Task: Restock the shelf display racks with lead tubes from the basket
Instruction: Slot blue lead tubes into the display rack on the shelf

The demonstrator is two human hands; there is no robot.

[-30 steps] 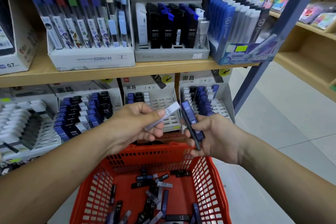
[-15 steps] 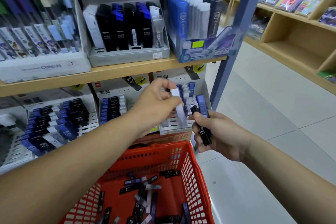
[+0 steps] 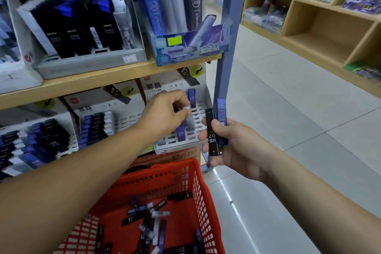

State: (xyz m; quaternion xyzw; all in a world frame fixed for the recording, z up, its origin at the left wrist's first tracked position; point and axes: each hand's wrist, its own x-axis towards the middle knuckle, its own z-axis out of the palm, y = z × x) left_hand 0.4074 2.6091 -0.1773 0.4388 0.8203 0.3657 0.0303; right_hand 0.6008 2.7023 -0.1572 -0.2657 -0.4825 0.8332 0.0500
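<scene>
**Left hand** (image 3: 165, 114): near frame centre, reaching over the right-hand display rack (image 3: 199, 110). Thumb and fingertips pinch a white lead tube (image 3: 188, 108), whose lower end points down among the rack's slots. Whether it is seated cannot be told.

**Right hand** (image 3: 234, 146): at 3 o'clock of the left hand, just beside the rack's edge. Its fingers are curled round two upright tubes that touch: a black lead tube (image 3: 212, 130) marked HB 07 and a blue lead tube (image 3: 221, 116) behind it.

**Rack stock:** an upper blue tube (image 3: 191, 98) stands at 12 o'clock of the white lead tube, and a lower blue tube (image 3: 181, 133) at 6 o'clock.

**Red basket** (image 3: 165, 170): at 6 o'clock of the frame, below both hands. Loose lead tubes (image 3: 148, 219) in black, blue and white lie scattered inside.

**Middle display rack** (image 3: 123, 118): at 9 o'clock of the left hand, with its left columns filled.

**Wooden shelf board** (image 3: 82, 81): above the racks.

**Blue upright post** (image 3: 228, 47): at 12 o'clock of the right hand.
</scene>
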